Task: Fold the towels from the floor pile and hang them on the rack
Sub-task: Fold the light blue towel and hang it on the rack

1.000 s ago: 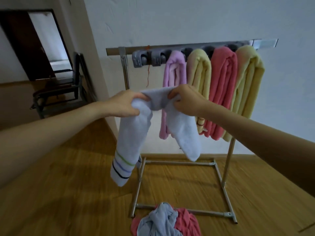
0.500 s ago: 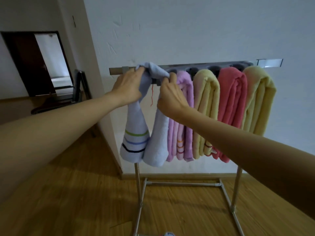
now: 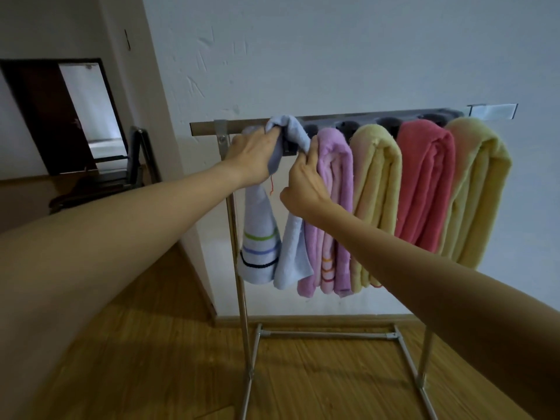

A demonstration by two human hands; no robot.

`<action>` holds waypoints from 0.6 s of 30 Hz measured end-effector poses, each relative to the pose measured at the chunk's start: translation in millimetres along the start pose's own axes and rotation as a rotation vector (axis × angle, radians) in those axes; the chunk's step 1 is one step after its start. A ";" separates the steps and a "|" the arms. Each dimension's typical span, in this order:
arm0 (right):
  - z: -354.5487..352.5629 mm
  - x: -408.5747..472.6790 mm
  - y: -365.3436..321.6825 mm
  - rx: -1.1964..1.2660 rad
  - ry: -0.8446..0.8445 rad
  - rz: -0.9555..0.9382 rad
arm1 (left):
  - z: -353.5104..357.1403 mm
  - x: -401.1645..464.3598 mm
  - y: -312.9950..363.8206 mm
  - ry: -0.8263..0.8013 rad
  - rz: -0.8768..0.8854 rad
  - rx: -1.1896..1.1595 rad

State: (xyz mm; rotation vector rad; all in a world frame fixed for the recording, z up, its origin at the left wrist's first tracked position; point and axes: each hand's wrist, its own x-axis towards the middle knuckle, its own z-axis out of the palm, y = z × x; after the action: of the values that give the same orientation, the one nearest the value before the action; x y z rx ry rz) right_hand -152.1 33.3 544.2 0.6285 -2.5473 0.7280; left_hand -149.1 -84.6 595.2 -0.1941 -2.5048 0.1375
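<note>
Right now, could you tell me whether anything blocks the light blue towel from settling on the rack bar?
Nothing visible does. The light blue towel is already draped over the rack bar, left of the purple towel. The left hand and the right hand both grip it near the top.

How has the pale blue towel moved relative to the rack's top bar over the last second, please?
Yes. The pale blue towel went up from below the top bar and now drapes over it, beside the purple towel, gripped by both hands.

Metal rack [image 3: 239,253] on wooden floor [image 3: 169,359], five towels over its bar
</note>
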 end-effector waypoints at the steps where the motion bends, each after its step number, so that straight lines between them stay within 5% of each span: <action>1: 4.2 0.4 4.7 0.009 -0.002 -0.011 | 4.1 -2.3 -0.2 0.009 0.008 0.001; 9: 34.4 0.3 36.6 0.079 0.199 -0.132 | 45.0 -8.5 -2.3 0.090 0.092 0.027; 18: 48.1 -10.3 54.1 0.125 0.238 -0.248 | 75.6 -43.0 -5.2 0.242 0.166 -0.176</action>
State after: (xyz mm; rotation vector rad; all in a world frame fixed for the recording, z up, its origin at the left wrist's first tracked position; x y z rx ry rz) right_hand -184.6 50.1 480.9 0.8279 -2.1726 0.8237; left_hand -160.0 -101.1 510.4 -0.4636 -2.2572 -0.0386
